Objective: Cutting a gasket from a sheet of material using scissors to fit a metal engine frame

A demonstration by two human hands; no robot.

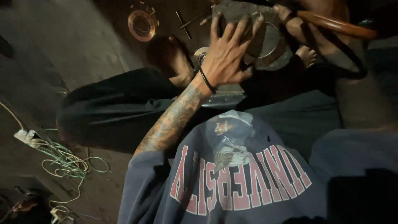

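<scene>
I sit on the floor with a grey metal housing (271, 49) that has a round opening in front of me, between my feet. My left hand (226, 54), tattooed forearm and black wristband showing, lies spread over the housing with its fingertips hooked on the far edge. At the top right, my right hand (292, 23) is closed around a brown wooden handle (338, 25) just above the housing. The handle's end runs out of view, and the scene is dim.
A brass ring (141, 25) and a cross-shaped metal tool (184, 24) lie on the floor beyond my left foot (172, 58). A white power strip (25, 136) with tangled green wire (68, 162) sits at the left.
</scene>
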